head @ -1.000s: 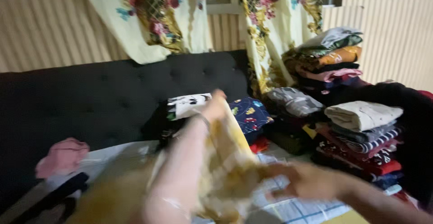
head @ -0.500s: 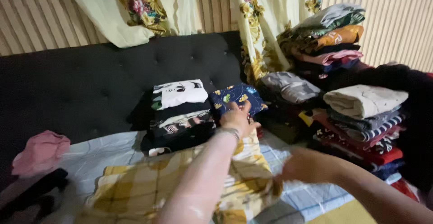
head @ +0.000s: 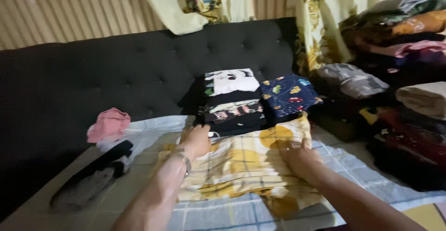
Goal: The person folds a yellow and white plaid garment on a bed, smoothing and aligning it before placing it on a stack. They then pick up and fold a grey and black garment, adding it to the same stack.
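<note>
Right now I am partway through folding the yellow checked cloth, which lies spread on the pale blue checked bedsheet in front of the dark tufted headboard. My left hand rests at the cloth's far left edge with the fingers curled down onto the fabric, a metal bracelet on the wrist; whether they pinch the edge or only press on it I cannot tell. My right hand lies flatter, fingers spread on the right side of the cloth, pressing rather than gripping as far as I can see. To my eye this is the flattening step, with both hands pinning the layers. The next move, I judge, calls for a firm hold on one edge and an even carry across, so the layers do not slide. The cloth looks thin and soft, yellow and cream squares with darker yellow patches, already doubled, its near edge rumpled and uneven. Just beyond it stands a stack of folded dark clothes with a white printed top, and beside that a navy patterned piece. A pink garment sits at the left, well apart.
</note>
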